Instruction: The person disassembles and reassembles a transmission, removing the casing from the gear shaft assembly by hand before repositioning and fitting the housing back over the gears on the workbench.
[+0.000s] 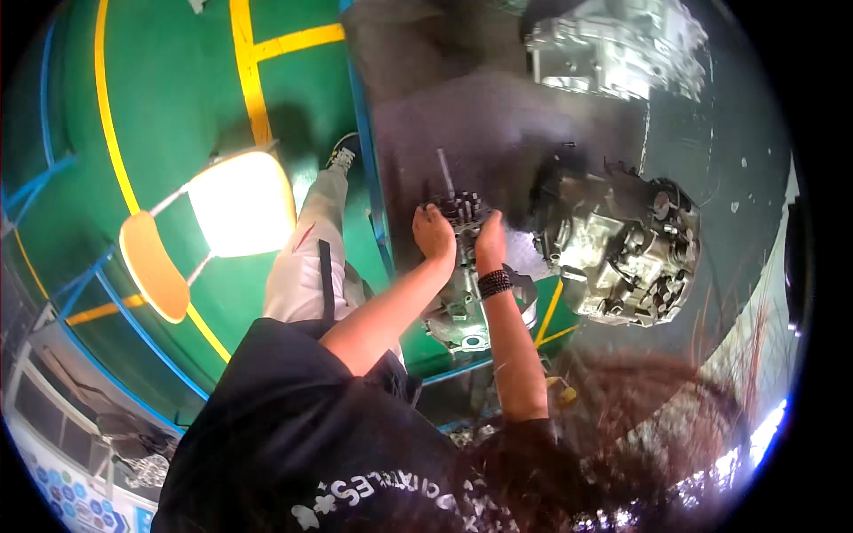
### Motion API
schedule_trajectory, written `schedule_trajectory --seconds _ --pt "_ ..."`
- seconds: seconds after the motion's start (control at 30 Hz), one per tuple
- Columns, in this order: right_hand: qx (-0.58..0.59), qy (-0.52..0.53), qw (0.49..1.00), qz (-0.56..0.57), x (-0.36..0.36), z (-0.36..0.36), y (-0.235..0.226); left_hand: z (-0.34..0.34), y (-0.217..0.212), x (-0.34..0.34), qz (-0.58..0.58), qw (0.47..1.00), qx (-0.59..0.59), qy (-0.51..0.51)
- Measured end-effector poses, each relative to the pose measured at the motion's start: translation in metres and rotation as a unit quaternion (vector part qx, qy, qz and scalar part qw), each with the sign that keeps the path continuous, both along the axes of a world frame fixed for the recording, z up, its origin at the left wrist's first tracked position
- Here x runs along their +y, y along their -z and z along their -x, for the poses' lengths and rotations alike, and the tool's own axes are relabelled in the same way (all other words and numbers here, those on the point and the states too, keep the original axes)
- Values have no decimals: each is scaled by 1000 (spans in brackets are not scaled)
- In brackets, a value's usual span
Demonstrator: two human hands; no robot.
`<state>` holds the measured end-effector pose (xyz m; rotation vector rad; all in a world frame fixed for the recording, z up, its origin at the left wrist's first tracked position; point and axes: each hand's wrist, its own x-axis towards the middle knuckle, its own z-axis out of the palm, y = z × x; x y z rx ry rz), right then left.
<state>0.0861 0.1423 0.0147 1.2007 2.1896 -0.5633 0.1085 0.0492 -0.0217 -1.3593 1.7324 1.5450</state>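
Note:
Both my arms reach over a dark workbench [400,53]. My left hand [434,233] is closed on the left side of a dark, toothed gear assembly [463,208], and my right hand [490,242] wraps its right side. Beyond the hands a thin metal rod [445,169] points away from the gears. Just below them lies a silvery metal gearbox housing [460,313], partly hidden by my forearms. Whether the gears sit in the housing or are held above it, I cannot tell. My fingertips are partly hidden behind the gears.
To the right stands a large gearbox casing [626,249], and another silvery casing [613,53] is at the far right. On the left a chair [240,204] with an orange back stands on the green floor [178,80]. The bench has a blue edge [366,133].

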Motion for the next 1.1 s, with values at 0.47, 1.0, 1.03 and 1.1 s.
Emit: schedule_trajectory --seconds 0.47,1.0,1.03,1.1 --pt "16 8 1000 16 -7 23 -35 17 -16 10 -283 869 -77 -398" --pt "75 -15 997 -6 -6 26 -28 27 35 -2 -270 908 -199 -251" --pt "63 -13 998 -1 -8 25 -32 25 31 -4 -239 913 -214 -250" --pt "66 -17 998 1 -9 25 -35 22 29 -9 -250 907 -219 -257"
